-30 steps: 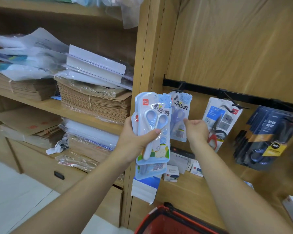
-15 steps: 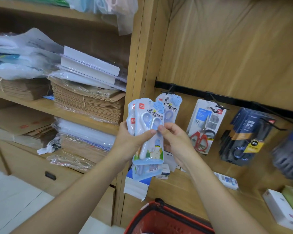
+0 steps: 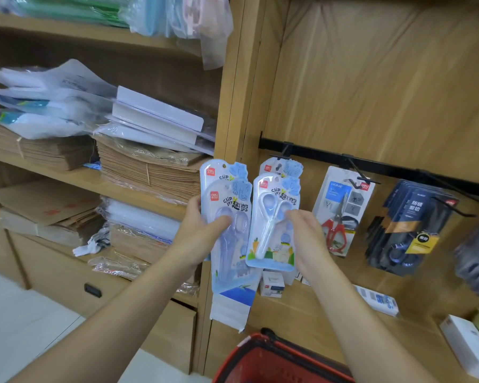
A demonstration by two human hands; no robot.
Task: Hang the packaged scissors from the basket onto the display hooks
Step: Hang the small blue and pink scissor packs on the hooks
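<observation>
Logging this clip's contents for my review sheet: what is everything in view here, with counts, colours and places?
Packs in left hand: at least two, pale blue, overlapped, before the shelf post.
Pack in right hand: one, pale blue with white scissors, held lower, in front of the hung pack.
Hung pack: one, pale blue, leftmost hook.
Red-handled scissors pack: one visible, white card, second hook.
Dark packs: several, navy, third hook.
Hook rail: one, black, wooden back panel.
Basket: one, red, bottom edge.
Brown paper stacks: several, brown, left shelves.
Left hand: one, grips its packs, thumb in front.
Right hand: one, fingers hold its pack's right edge.
</observation>
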